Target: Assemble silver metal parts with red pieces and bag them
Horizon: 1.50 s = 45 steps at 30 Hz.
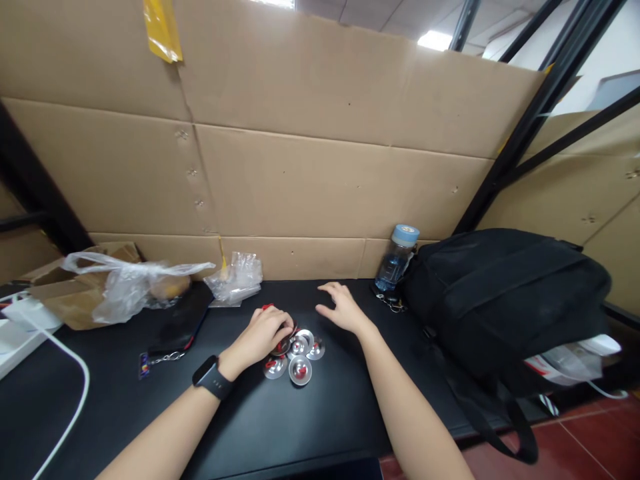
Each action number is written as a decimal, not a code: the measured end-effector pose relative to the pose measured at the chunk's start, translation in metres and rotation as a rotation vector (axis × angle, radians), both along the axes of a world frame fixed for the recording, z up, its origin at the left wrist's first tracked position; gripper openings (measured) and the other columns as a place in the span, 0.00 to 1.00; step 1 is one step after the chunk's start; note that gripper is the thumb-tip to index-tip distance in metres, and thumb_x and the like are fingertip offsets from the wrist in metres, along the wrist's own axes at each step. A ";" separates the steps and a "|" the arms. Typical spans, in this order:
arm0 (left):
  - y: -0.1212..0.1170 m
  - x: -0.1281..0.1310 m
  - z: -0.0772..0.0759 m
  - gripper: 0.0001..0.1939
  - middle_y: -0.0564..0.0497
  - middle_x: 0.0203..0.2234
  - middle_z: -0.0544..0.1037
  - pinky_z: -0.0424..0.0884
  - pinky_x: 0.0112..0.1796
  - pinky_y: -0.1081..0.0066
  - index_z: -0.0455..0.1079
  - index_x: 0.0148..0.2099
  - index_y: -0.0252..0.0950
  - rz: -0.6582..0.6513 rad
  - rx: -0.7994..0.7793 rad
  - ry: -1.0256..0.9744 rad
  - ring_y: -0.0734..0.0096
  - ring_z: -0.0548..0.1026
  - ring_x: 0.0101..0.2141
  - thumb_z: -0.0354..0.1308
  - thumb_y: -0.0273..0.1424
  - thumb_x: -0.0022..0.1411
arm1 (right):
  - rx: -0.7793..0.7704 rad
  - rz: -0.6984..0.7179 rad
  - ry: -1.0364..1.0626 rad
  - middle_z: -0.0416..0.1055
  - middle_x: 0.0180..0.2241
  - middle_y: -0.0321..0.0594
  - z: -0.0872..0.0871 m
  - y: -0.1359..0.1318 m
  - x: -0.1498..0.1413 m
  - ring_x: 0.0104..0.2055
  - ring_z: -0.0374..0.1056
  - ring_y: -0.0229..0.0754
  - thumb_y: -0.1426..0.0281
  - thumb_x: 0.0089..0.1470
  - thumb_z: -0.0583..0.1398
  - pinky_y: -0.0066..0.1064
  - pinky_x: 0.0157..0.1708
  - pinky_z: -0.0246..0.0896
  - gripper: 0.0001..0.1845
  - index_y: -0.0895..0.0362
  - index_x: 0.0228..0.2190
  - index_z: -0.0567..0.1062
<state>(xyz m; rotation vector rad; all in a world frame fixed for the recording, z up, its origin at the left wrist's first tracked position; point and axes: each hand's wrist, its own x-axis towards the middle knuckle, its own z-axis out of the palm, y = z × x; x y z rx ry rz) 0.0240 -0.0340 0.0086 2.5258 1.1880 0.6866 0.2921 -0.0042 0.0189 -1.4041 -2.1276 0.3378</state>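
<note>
Several small round shiny metal pieces (pixel 301 371), shaped like shallow dishes with red bits in their middles, lie in an overlapping heap on the black tabletop (pixel 240 427). My left hand (pixel 263 335), with a dark watch on its wrist, is over the heap's left side. Its fingers are curled down and pressed together at the pieces; what they hold is hidden. A bit of red (pixel 269 307) shows just beyond its knuckles. To the right of the heap, my right hand (pixel 343 308) hovers with thumb and fingers apart, holding nothing.
Clear plastic packets (pixel 237 280), a dark pouch (pixel 183 320) with a chain, and a tied plastic bag (pixel 130 287) lie left. A white cable (pixel 83 387) crosses the left edge. A blue-capped bottle (pixel 395 260) and black backpack (pixel 505 300) stand right. Cardboard (pixel 300 180) walls the back.
</note>
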 end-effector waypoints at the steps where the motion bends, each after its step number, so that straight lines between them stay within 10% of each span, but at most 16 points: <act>1: 0.000 -0.001 0.002 0.08 0.52 0.37 0.80 0.62 0.45 0.63 0.73 0.39 0.41 0.028 -0.010 -0.043 0.62 0.73 0.42 0.54 0.35 0.69 | -0.025 0.144 0.093 0.69 0.55 0.45 0.002 -0.004 -0.010 0.51 0.68 0.47 0.60 0.54 0.68 0.41 0.51 0.64 0.31 0.50 0.57 0.71; 4: 0.001 -0.002 0.008 0.08 0.51 0.37 0.80 0.66 0.43 0.66 0.73 0.42 0.40 0.086 -0.054 -0.219 0.63 0.75 0.41 0.53 0.34 0.69 | -0.071 0.393 0.318 0.72 0.54 0.45 0.003 -0.018 -0.043 0.48 0.72 0.46 0.57 0.42 0.74 0.35 0.43 0.69 0.43 0.50 0.59 0.69; 11: 0.004 -0.004 0.011 0.11 0.49 0.39 0.83 0.70 0.44 0.67 0.77 0.44 0.41 0.074 -0.149 -0.436 0.63 0.79 0.40 0.56 0.38 0.67 | -0.060 0.327 0.520 0.77 0.45 0.42 -0.004 -0.024 -0.072 0.39 0.74 0.41 0.58 0.50 0.70 0.33 0.40 0.71 0.28 0.53 0.51 0.75; 19: 0.025 -0.038 -0.001 0.07 0.50 0.39 0.83 0.59 0.51 0.55 0.80 0.40 0.45 0.324 0.119 -0.066 0.55 0.76 0.44 0.59 0.34 0.65 | 0.135 -0.252 0.036 0.76 0.43 0.43 0.003 0.004 0.001 0.46 0.71 0.47 0.57 0.51 0.69 0.37 0.46 0.63 0.21 0.54 0.44 0.79; 27: 0.018 -0.045 0.014 0.14 0.51 0.43 0.81 0.62 0.49 0.62 0.79 0.44 0.46 -0.044 0.038 0.051 0.58 0.74 0.49 0.58 0.28 0.57 | -0.066 -0.402 -0.199 0.74 0.52 0.45 -0.014 0.017 0.030 0.54 0.67 0.52 0.59 0.61 0.60 0.39 0.48 0.59 0.19 0.51 0.52 0.77; 34: 0.021 -0.068 0.011 0.08 0.52 0.36 0.82 0.64 0.44 0.67 0.79 0.39 0.45 -0.066 -0.060 0.083 0.61 0.77 0.40 0.64 0.32 0.55 | -0.042 -0.380 -0.166 0.70 0.57 0.46 -0.012 0.016 0.026 0.58 0.63 0.56 0.60 0.60 0.61 0.46 0.53 0.58 0.19 0.49 0.52 0.77; 41: 0.017 -0.054 0.021 0.05 0.55 0.31 0.81 0.62 0.41 0.67 0.77 0.35 0.44 -0.090 -0.005 0.009 0.65 0.77 0.36 0.61 0.35 0.64 | 0.105 0.174 0.117 0.76 0.47 0.43 0.003 -0.010 -0.032 0.51 0.70 0.46 0.63 0.57 0.65 0.41 0.55 0.60 0.13 0.52 0.44 0.80; 45: 0.007 -0.034 0.029 0.08 0.53 0.34 0.81 0.62 0.43 0.66 0.75 0.39 0.42 -0.040 0.083 -0.107 0.66 0.76 0.37 0.56 0.35 0.68 | 0.050 0.364 0.216 0.78 0.43 0.42 0.004 -0.029 -0.073 0.44 0.73 0.46 0.56 0.47 0.72 0.37 0.48 0.66 0.26 0.51 0.46 0.79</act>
